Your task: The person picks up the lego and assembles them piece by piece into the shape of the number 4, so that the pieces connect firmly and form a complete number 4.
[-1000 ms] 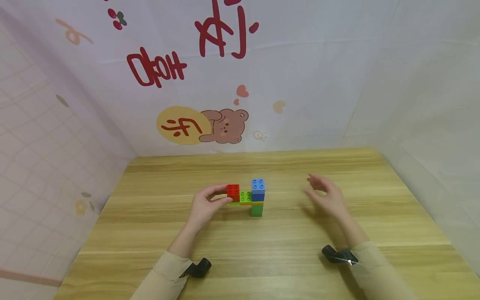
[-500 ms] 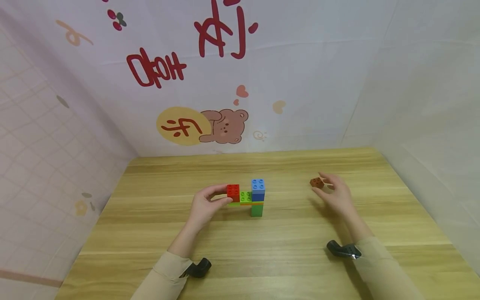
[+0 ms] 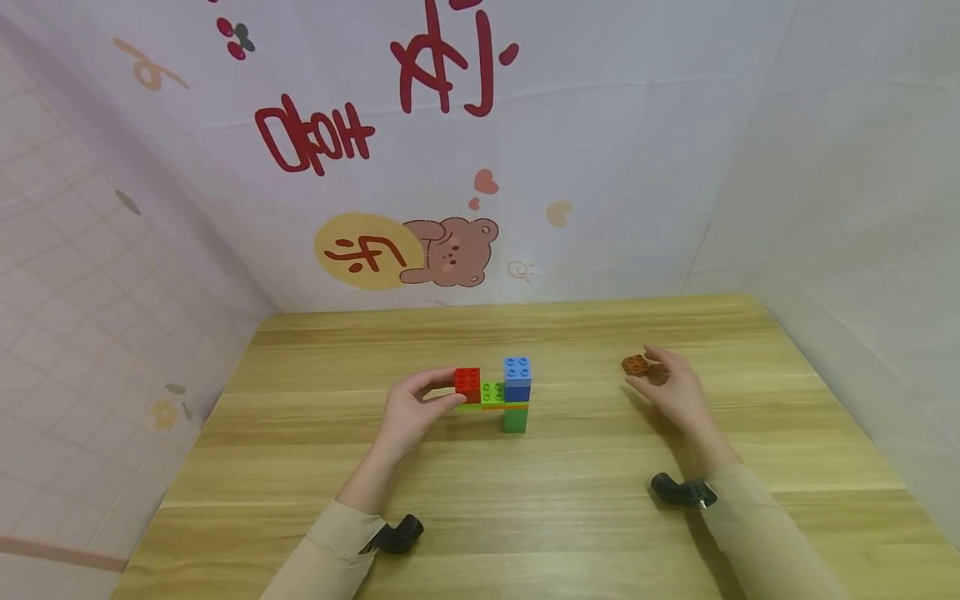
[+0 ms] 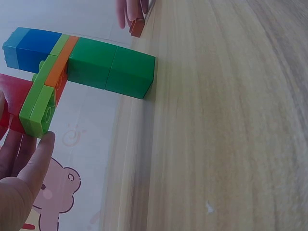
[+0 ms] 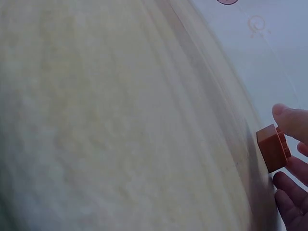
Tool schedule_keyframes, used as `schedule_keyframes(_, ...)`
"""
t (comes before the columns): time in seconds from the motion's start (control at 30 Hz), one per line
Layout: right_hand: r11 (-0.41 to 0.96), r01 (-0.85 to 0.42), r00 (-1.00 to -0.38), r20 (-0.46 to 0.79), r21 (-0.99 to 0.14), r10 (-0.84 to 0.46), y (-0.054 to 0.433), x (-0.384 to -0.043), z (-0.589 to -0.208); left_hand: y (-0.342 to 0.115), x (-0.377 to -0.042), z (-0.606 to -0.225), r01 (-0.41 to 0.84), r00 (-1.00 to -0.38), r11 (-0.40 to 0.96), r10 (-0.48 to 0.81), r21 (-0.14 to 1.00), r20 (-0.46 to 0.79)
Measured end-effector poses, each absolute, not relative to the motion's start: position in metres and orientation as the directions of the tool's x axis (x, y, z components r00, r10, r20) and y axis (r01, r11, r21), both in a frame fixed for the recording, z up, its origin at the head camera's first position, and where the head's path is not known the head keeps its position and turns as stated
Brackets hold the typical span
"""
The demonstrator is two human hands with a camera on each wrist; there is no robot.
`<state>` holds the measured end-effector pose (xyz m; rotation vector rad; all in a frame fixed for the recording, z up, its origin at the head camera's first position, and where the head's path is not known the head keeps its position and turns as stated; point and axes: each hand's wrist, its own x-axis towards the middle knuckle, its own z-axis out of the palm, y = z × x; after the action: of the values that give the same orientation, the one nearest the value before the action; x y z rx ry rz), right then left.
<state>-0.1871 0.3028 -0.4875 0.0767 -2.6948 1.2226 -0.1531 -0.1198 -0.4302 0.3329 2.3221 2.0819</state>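
A block build has a green two-brick column (image 3: pixel 515 417) under a thin orange layer and a lime piece (image 3: pixel 492 392) jutting left. Above the column sit a dark blue brick (image 3: pixel 517 393) and a light blue brick (image 3: pixel 517 367). My left hand (image 3: pixel 408 412) pinches the red brick (image 3: pixel 468 385) on the lime arm's outer end; in the left wrist view, a fingertip reaches the lime part's underside. To the right, my right hand (image 3: pixel 671 392) has its thumb and fingers spread around a loose brown brick (image 5: pixel 272 148), the thumb tip apart from it.
The wooden table (image 3: pixel 480 517) runs back to a white printed cloth (image 3: pixel 630 167). Cloth walls also stand at the left and right sides. Black wrist mounts (image 3: pixel 399 534) sit at both cuffs.
My right hand has shifted slightly right and its fingers have parted, so the brown brick shows where it was hidden before. My left hand and the block build stay in place.
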Motion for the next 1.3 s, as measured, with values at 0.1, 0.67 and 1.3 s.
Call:
schedule_keyframes(0.1,0.658,-0.110,-0.985,0.173,-0.745,0.030,0.304,-0.190,-0.489,-0.120,-0.153,-0.430,0.159,-0.976,0.094,0.165,0.983,0.143)
schedule_keyframes(0.67,0.694,-0.045,-0.985,0.149,-0.718,0.090,0.301,-0.193,-0.491,-0.120,-0.154,-0.429,0.167,-0.974,0.083,0.170,0.982,0.152)
schedule_keyframes(1.3,0.631,-0.221,-0.968,0.244,-0.744,-0.051,0.279,-0.181,-0.465,-0.121,-0.152,-0.429,0.166,-0.975,0.103,0.167,0.981,0.147)
